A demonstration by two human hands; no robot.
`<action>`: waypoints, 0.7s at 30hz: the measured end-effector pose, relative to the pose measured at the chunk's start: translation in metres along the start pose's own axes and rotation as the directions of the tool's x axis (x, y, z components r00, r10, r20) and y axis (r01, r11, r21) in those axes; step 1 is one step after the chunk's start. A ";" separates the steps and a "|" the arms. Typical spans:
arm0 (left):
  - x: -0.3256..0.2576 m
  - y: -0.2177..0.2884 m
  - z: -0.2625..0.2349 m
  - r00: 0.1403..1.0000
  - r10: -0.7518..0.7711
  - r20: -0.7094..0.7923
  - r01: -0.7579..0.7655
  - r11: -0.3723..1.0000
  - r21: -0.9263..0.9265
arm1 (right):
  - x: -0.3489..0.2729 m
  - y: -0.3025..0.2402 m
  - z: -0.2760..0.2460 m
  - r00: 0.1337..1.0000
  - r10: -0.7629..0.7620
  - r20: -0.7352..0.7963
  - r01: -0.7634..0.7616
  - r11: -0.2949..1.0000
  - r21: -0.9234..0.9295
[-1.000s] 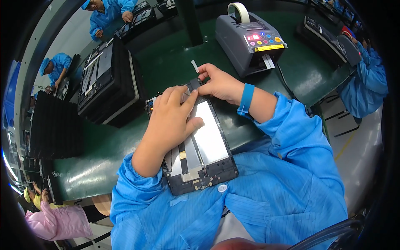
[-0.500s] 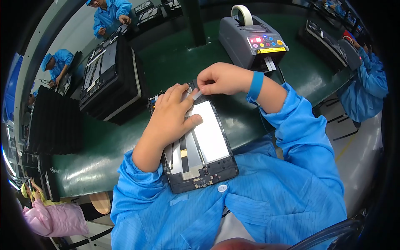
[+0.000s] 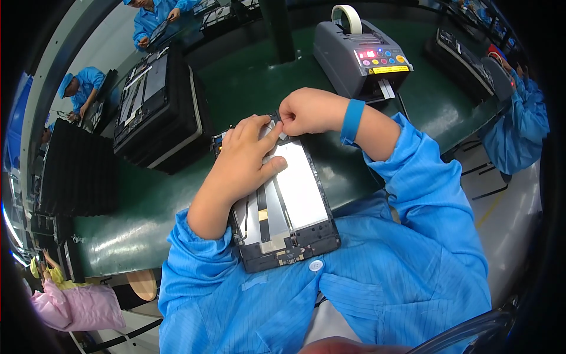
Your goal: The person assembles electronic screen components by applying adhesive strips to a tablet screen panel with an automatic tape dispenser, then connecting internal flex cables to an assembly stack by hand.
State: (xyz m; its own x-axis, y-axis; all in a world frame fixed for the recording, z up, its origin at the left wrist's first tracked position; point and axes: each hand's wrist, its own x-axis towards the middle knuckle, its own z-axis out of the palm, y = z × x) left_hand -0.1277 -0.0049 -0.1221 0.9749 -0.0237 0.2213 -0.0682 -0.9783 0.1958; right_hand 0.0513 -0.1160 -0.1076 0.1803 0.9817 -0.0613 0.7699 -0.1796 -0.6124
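Note:
An opened tablet (image 3: 302,197) lies tilted at the table's front edge against my blue smock, its silver battery plates and dark circuit boards exposed. Across its upper left part rests my left hand (image 3: 244,154), fingers stretched out and thumb on the battery. My right hand (image 3: 308,112) is pinched at the tablet's far edge, close to the left fingertips. A small pale strip of tape (image 3: 283,135) shows under its fingertips, mostly hidden by the fingers. A blue band circles my right wrist.
A grey tape dispenser (image 3: 362,59) with a tape roll stands beyond my right hand, a strip sticking out its front. Stacked black trays (image 3: 162,118) holding opened tablets stand at left, with more black trays (image 3: 76,171) beside them. Co-workers sit around the green table (image 3: 135,236).
My right hand has moved slightly left and down toward the tablet, and the tape strip at its fingertips is now more covered. The left hand stays nearly in place.

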 end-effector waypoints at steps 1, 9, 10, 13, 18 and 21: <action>0.000 0.000 0.000 1.000 0.000 0.001 0.000 1.000 0.001 | 0.000 -0.006 -0.004 0.998 0.067 0.022 -0.067 0.998 0.002; -0.013 0.014 -0.004 0.999 0.022 -0.049 -0.017 0.996 0.092 | 0.009 0.000 -0.005 0.971 0.236 0.032 -0.232 0.968 -0.099; -0.013 0.015 -0.004 0.998 0.020 -0.051 -0.015 0.996 0.093 | 0.008 0.002 -0.007 0.969 0.245 0.033 -0.240 0.965 -0.106; -0.013 0.017 -0.003 0.997 -0.036 -0.069 0.041 0.997 0.068 | 0.005 0.018 -0.002 0.964 0.259 0.055 -0.257 0.965 -0.047; -0.017 0.019 -0.012 0.998 -0.065 -0.007 0.066 0.996 0.059 | -0.014 0.032 0.027 0.878 0.458 0.137 -0.427 0.623 0.656; -0.055 0.021 -0.015 0.991 -0.108 -0.078 0.099 0.989 -0.107 | -0.049 0.027 0.058 0.905 0.380 -0.191 -0.123 0.664 0.737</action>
State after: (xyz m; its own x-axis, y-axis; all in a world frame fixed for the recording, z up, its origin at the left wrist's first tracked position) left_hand -0.1858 -0.0208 -0.1157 0.9571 0.0978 0.2727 0.0065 -0.9482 0.3175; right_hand 0.0281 -0.1649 -0.1671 0.5731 0.8079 -0.1374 0.0382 -0.1937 -0.9803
